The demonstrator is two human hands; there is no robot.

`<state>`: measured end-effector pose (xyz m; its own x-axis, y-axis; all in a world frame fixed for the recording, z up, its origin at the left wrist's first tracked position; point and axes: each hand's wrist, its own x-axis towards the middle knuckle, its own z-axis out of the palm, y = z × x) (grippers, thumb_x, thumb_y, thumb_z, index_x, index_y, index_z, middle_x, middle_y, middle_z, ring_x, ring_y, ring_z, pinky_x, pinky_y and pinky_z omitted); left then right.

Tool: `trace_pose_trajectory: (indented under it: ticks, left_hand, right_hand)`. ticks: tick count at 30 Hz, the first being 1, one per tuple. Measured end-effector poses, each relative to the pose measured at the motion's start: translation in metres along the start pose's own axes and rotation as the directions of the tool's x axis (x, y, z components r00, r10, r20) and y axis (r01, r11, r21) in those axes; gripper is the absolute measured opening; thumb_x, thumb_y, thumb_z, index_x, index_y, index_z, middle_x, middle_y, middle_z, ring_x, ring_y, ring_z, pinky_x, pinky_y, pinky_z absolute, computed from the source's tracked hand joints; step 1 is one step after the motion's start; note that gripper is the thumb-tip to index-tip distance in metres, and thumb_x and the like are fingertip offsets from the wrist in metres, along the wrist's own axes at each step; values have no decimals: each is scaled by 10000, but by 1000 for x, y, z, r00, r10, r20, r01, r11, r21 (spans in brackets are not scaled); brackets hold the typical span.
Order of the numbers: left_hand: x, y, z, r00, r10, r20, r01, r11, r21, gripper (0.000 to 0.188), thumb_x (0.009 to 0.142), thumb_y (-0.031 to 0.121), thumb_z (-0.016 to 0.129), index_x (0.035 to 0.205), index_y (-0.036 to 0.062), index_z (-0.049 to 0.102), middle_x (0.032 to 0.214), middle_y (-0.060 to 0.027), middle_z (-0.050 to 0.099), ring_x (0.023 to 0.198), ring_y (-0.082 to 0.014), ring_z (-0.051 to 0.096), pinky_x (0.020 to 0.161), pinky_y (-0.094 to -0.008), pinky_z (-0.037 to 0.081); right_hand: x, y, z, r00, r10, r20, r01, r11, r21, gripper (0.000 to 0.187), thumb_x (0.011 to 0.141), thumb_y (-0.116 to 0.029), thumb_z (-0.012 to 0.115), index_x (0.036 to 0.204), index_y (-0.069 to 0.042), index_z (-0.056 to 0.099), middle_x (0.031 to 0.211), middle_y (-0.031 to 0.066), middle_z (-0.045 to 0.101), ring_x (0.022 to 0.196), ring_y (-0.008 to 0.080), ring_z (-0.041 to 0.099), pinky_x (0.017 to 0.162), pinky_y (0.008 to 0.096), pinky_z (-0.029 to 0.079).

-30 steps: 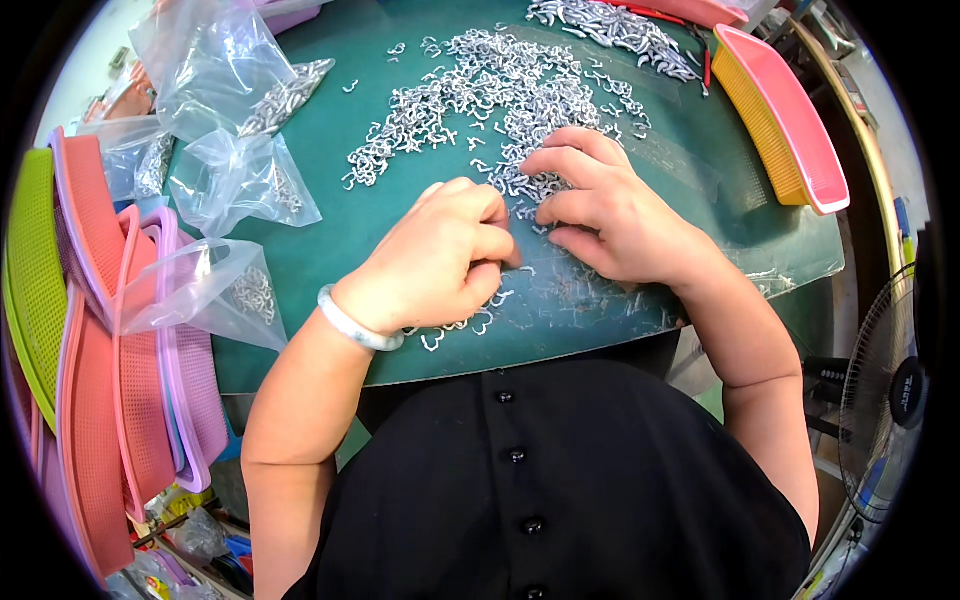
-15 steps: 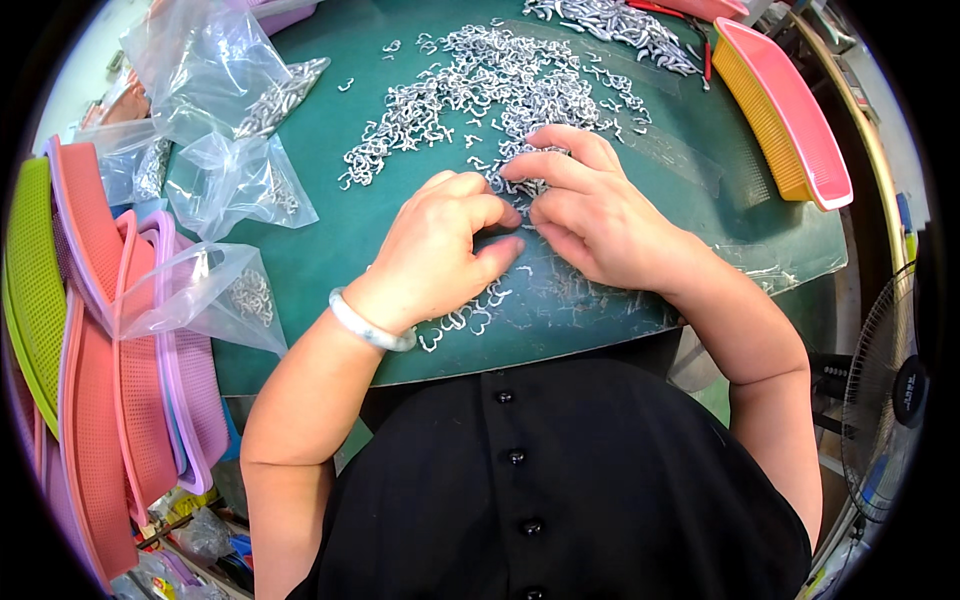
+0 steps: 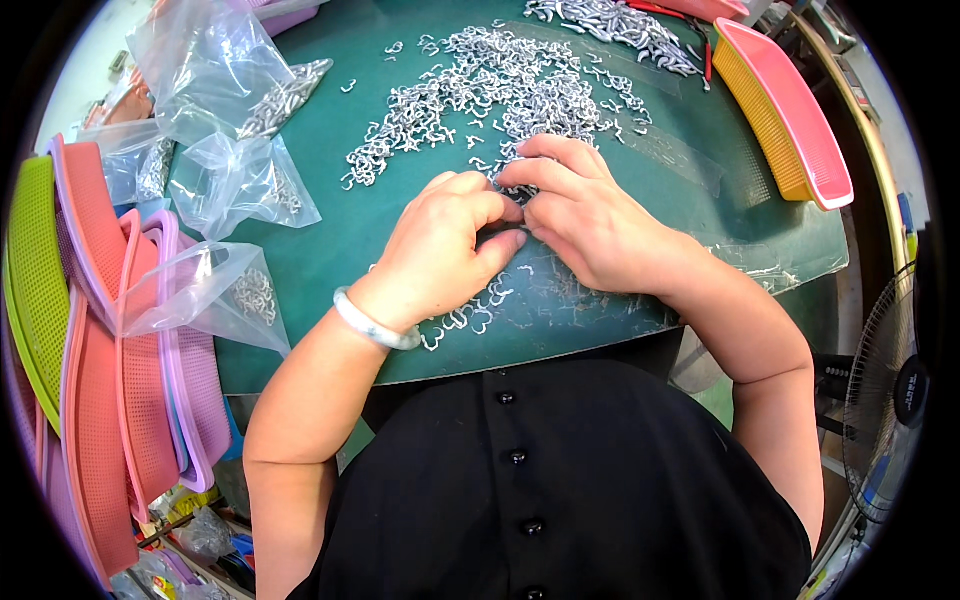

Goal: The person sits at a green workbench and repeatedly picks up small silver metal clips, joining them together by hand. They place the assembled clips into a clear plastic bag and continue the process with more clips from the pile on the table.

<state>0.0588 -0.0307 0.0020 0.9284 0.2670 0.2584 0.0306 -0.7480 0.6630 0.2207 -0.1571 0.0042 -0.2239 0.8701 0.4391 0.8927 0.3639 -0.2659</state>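
My left hand [image 3: 448, 238] is closed, its thumb and forefinger brought together at the near edge of a heap of small curved silver metal pieces [image 3: 470, 85]. Meeting it there is my right hand [image 3: 592, 222], fingers bent and thumb tucked in toward the left fingertips. Whatever sits between the fingertips is too small or hidden to make out. A few pieces of the heap show beneath the right fingers. Closer to my body, beside my left wrist, lies a short line of loose curved pieces [image 3: 472, 316] on the green table mat [image 3: 340, 240].
Clear plastic bags [image 3: 240, 185] with metal pieces lie at left, beside stacked coloured plastic baskets [image 3: 140, 400]. A pink and yellow basket [image 3: 790, 120] stands at right. Farther back are longer silver pieces [image 3: 630, 35] and red-handled pliers [image 3: 707, 60]. A fan [image 3: 880, 390] stands at lower right.
My right fingers have drawn in slightly, closer to the left fingertips. The left hand has barely moved, and the heap looks the same.
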Motion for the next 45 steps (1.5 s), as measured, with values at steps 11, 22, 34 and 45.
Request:
trace_pose_trajectory:
  ticks: [11, 22, 34, 45]
  left_hand:
    - [2, -2, 7, 1000, -2, -27, 4, 999, 54, 123, 735, 29, 706, 854, 47, 682, 783, -66, 597, 785, -252, 572, 708, -349, 469]
    - [2, -4, 9, 999, -11, -38, 13, 999, 48, 113, 725, 30, 711, 830, 52, 676, 768, -67, 592, 777, -252, 571, 704, -351, 469]
    - [1, -7, 1, 997, 10, -78, -11, 1000, -12, 83, 738, 23, 701, 802, 59, 664, 763, -52, 600, 764, -223, 577, 677, -334, 467]
    - [0, -6, 0, 992, 25, -124, -25, 1000, -2, 93, 734, -2, 680, 799, 56, 647, 774, -38, 596, 736, -181, 580, 657, -298, 460]
  right_hand:
    - [-2, 5, -5, 998, 54, 17, -54, 998, -23, 69, 738, -73, 642, 771, -18, 667, 1195, 104, 565, 1223, 325, 426, 1002, 454, 355]
    - [0, 5, 3, 1000, 19, 19, -19, 1000, -3, 98, 733, -65, 660, 822, -29, 681, 1200, 88, 558, 1227, 320, 417, 985, 456, 364]
    - [-2, 0, -12, 999, 51, -10, -49, 994, 98, 136, 686, -79, 717, 790, -58, 632, 999, 68, 573, 1001, 283, 506, 870, 416, 398]
    - [-5, -13, -9, 985, -24, 171, 1, 991, 134, 150, 688, -80, 728, 794, -70, 623, 886, 44, 553, 854, 252, 517, 809, 377, 391]
